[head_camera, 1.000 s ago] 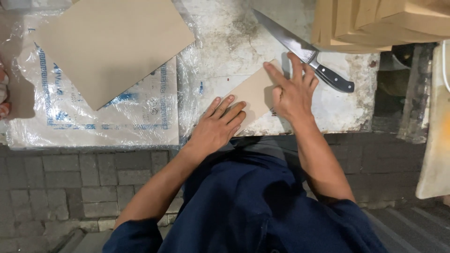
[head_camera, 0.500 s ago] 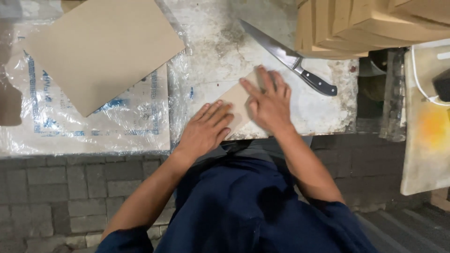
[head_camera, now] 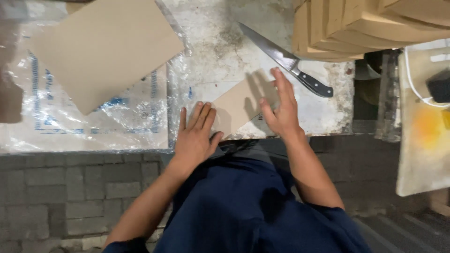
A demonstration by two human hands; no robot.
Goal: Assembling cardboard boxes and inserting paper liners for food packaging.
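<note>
A small tan cardboard piece (head_camera: 239,105) lies near the front edge of a worn white worktop (head_camera: 215,51). My left hand (head_camera: 196,136) rests flat on the piece's near left corner, fingers together. My right hand (head_camera: 280,107) hovers just above the piece's right side, fingers spread, holding nothing. A large kitchen knife (head_camera: 286,61) with a black handle lies on the worktop just beyond my right hand, blade pointing up and left.
A big tan cardboard sheet (head_camera: 101,49) lies on clear plastic wrap (head_camera: 89,126) at the left. Stacked cardboard boxes (head_camera: 370,23) stand at the back right. A pale board (head_camera: 424,136) with a white cable stands to the right. Grey brick paving lies below.
My right hand has lifted off the cardboard piece and opened its fingers. The left hand stays on the piece.
</note>
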